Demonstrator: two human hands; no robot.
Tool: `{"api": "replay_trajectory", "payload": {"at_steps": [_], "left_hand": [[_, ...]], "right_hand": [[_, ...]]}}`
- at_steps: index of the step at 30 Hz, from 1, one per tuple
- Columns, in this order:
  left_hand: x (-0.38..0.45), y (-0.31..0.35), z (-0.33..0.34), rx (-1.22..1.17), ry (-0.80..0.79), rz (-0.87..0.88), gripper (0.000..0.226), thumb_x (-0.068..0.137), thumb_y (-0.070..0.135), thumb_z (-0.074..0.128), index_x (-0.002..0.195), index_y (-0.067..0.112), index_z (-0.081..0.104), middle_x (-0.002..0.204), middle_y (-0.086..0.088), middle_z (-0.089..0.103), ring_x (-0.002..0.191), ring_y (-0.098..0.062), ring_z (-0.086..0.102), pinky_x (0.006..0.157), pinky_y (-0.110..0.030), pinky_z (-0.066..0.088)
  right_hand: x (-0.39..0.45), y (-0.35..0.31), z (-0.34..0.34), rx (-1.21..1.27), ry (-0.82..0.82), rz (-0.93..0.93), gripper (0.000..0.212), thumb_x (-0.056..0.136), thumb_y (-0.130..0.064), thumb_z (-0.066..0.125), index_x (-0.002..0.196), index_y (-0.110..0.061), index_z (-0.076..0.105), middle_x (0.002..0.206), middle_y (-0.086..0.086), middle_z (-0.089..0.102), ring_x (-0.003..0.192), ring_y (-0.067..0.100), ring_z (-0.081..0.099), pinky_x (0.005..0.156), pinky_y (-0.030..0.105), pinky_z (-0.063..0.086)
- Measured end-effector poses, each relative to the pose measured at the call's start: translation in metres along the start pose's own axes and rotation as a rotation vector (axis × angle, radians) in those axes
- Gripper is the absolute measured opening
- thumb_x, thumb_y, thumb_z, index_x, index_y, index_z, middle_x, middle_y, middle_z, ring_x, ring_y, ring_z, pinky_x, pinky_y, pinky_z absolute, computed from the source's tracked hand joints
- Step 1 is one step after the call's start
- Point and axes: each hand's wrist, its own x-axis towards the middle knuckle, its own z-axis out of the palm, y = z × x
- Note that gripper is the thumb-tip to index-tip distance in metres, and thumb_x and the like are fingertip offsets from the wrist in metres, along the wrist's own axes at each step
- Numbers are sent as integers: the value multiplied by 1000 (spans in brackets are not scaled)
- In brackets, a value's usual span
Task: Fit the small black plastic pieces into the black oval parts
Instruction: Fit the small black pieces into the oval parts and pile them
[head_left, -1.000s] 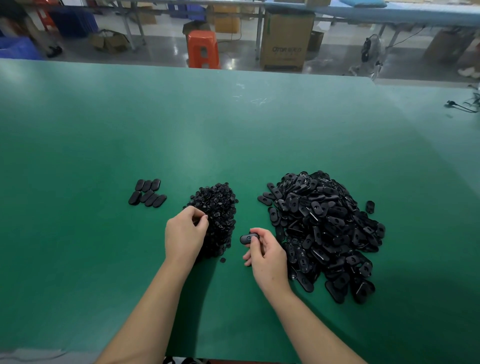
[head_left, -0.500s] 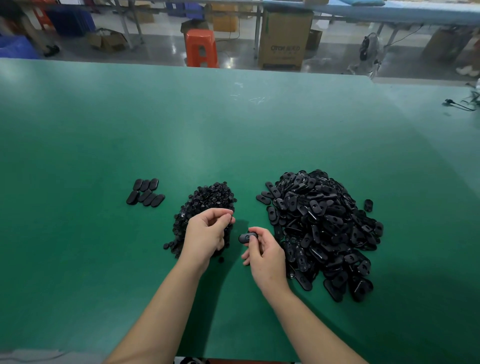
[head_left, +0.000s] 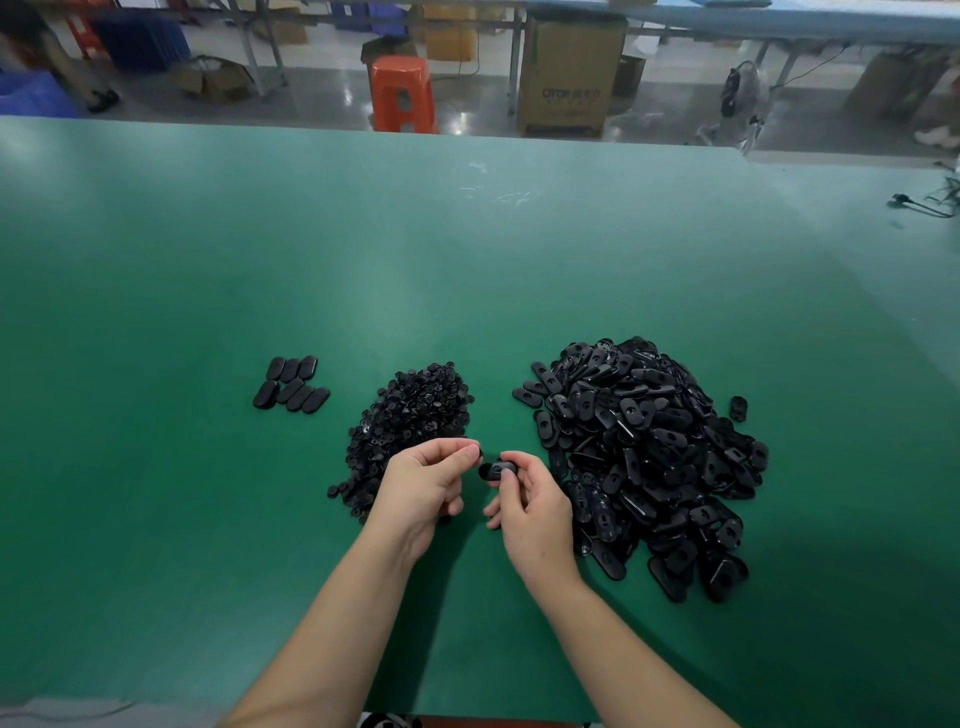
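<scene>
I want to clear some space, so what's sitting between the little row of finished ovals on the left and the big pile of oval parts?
In the head view, the heap of small black pieces lies between the finished ovals and the big pile.

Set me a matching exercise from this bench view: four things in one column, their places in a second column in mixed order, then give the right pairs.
Things
1. pile of oval parts
2. heap of small pieces
3. laid-out group of ovals
4. single oval part

Places
A. pinched in the right hand, close to the left hand
B. far left on the green table, in two short rows
C. rightmost, beside the right hand
D. in the middle, just beyond the left hand

Pairs: 1-C, 2-D, 3-B, 4-A
</scene>
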Motion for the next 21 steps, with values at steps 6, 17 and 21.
{"api": "replay_trajectory", "payload": {"at_steps": [6, 17, 21], "left_hand": [[1, -8, 2, 40, 37, 2, 4, 90, -3, 70, 93, -1, 72, 70, -9, 67, 40, -10, 36, 39, -24, 39], [-1, -18, 11, 541, 141, 236, 11, 92, 14, 73, 85, 23, 76, 66, 9, 72, 44, -1, 53, 47, -17, 42], [-2, -19, 15, 646, 176, 259, 11, 90, 19, 74, 82, 27, 75, 70, 9, 72, 54, -6, 59, 55, -29, 51]], "right_hand": [[1, 1, -1, -4, 6, -3, 34, 102, -9, 51, 104, -42, 59, 83, -4, 72, 61, 14, 69, 57, 26, 57], [1, 6, -1, 9, -2, 24, 31, 100, -9, 52, 106, -37, 63, 95, -9, 76, 68, 13, 70, 63, 32, 59], [2, 7, -2, -41, 11, 15, 30, 100, -11, 55, 108, -39, 63, 102, -10, 75, 94, 7, 72, 82, 38, 62]]}}
